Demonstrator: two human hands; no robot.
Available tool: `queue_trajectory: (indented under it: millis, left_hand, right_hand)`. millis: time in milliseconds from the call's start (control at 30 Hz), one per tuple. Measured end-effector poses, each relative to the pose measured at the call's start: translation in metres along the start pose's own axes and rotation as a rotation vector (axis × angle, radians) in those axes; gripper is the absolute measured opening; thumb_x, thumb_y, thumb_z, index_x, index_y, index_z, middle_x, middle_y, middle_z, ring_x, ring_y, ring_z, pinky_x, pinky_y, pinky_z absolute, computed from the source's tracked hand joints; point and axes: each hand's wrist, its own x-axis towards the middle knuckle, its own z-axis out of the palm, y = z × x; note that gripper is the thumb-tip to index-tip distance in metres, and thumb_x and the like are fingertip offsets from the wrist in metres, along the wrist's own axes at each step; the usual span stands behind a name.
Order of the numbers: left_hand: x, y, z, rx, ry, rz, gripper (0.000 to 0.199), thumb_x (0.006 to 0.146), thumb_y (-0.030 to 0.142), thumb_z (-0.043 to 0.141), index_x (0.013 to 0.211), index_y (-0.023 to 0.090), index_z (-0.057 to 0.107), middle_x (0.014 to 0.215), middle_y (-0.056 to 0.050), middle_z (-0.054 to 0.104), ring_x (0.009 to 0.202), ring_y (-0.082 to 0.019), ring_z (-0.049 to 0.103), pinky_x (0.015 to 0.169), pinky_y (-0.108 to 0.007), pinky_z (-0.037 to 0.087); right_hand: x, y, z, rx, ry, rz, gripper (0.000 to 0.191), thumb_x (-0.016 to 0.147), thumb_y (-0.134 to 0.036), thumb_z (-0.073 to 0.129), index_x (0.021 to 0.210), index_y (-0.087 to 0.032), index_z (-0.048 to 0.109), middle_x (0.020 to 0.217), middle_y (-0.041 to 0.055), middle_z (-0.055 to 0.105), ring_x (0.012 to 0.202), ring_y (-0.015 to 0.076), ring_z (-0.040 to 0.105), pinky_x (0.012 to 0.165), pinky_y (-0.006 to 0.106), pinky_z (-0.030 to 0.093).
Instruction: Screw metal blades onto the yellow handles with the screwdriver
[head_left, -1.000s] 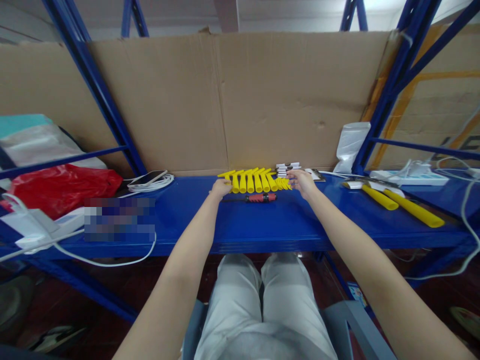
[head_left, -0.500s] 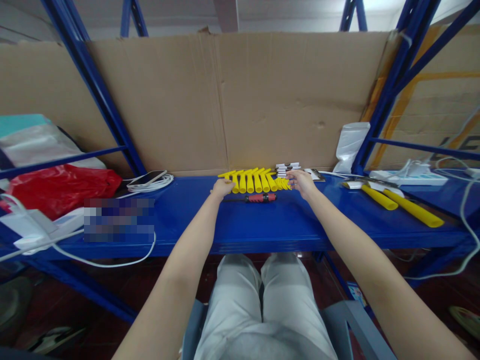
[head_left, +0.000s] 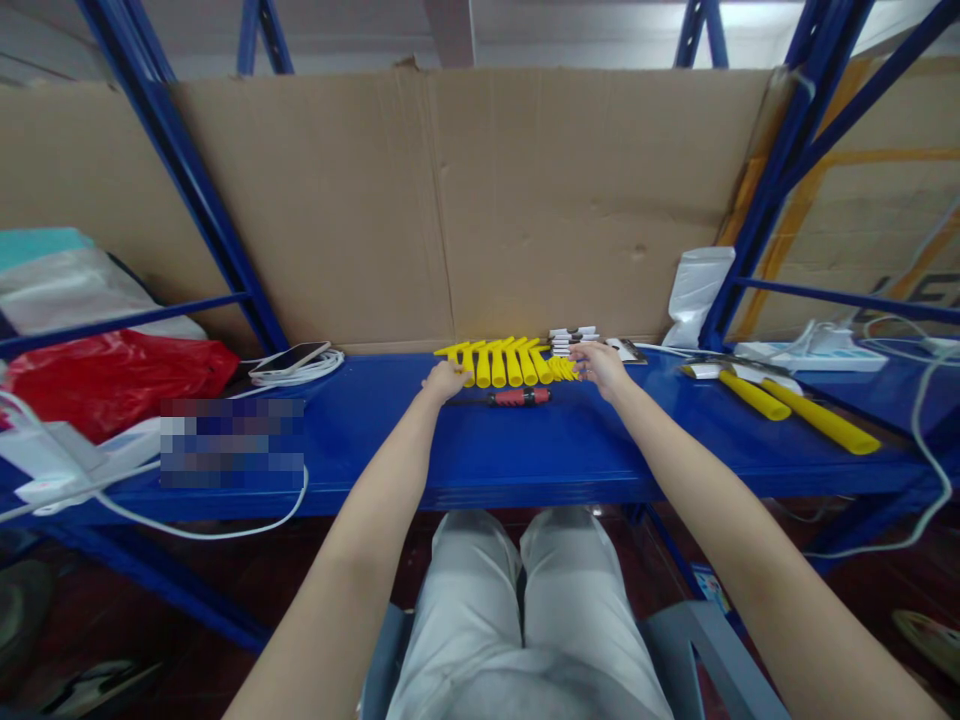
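Observation:
A row of yellow plastic pieces (head_left: 514,372), with round tubular ends toward me and flat slanted tops, lies on the blue bench. My left hand (head_left: 445,382) is at the row's left end, its fingers closed on the leftmost piece and partly hiding it. Small thin yellow pieces (head_left: 564,369) lie fanned at the right end. Beside them is my right hand (head_left: 600,368), fingers apart and fingertips close to the small pieces; whether they touch is unclear. In front of the row lies a screwdriver (head_left: 519,398) with a red and black handle.
Small white-and-black packs (head_left: 572,338) sit behind the small pieces. Yellow-handled tools (head_left: 817,415) and a white power strip (head_left: 817,356) are at right. A phone (head_left: 291,359), coiled white cable and red bag (head_left: 120,380) lie at left. Cardboard (head_left: 540,200) stands behind.
The view has shifted slightly. Both hands keep nearly the same places at the two ends of the row, and the yellow pieces and screwdriver stay put.

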Motion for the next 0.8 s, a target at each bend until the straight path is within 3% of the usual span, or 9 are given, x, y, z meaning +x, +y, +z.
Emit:
queue_trajectory:
  millis: [167, 500, 667, 800]
  left_hand:
    - [0.000, 0.000, -0.001, 0.009, -0.015, -0.016, 0.039, 0.084, 0.035, 0.063, 0.119, 0.021, 0.072, 0.144, -0.008, 0.056, 0.131, -0.027, 0.054, 0.109, -0.033, 0.039]
    - [0.000, 0.000, 0.001, 0.042, 0.041, 0.009, 0.039, 0.085, 0.033, 0.059, 0.120, 0.022, 0.070, 0.127, -0.009, 0.069, 0.123, -0.025, 0.060, 0.102, -0.032, 0.044]
    - [0.001, -0.001, 0.004, 0.052, 0.068, 0.006, 0.041, 0.088, 0.033, 0.053, 0.125, 0.020, 0.066, 0.127, -0.011, 0.069, 0.125, -0.024, 0.059, 0.102, -0.030, 0.043]
    - [-0.001, 0.002, 0.005, 0.055, 0.039, 0.017, 0.038, 0.090, 0.034, 0.051, 0.121, 0.020, 0.068, 0.129, -0.011, 0.067, 0.125, -0.024, 0.059, 0.103, -0.030, 0.042]
  right_hand:
    - [0.001, 0.000, 0.000, -0.007, -0.004, 0.003, 0.005, 0.077, -0.011, 0.060, 0.073, -0.014, 0.060, 0.063, -0.0012, 0.060, 0.040, 0.0045, 0.047, 0.037, 0.017, 0.035]
    - [0.005, 0.005, -0.002, -0.114, -0.006, -0.067, 0.006, 0.077, -0.013, 0.060, 0.072, -0.015, 0.060, 0.063, -0.0003, 0.062, 0.042, 0.0052, 0.048, 0.038, 0.016, 0.036]
    - [0.022, -0.007, -0.021, -0.422, 0.130, -0.233, 0.012, 0.080, -0.013, 0.055, 0.071, -0.016, 0.062, 0.063, 0.0014, 0.064, 0.044, 0.0079, 0.050, 0.040, 0.018, 0.037]
    - [0.041, -0.034, -0.063, -0.938, 0.252, -0.314, 0.014, 0.075, -0.009, 0.055, 0.072, -0.015, 0.068, 0.076, 0.0087, 0.071, 0.071, 0.0177, 0.066, 0.064, 0.026, 0.049]
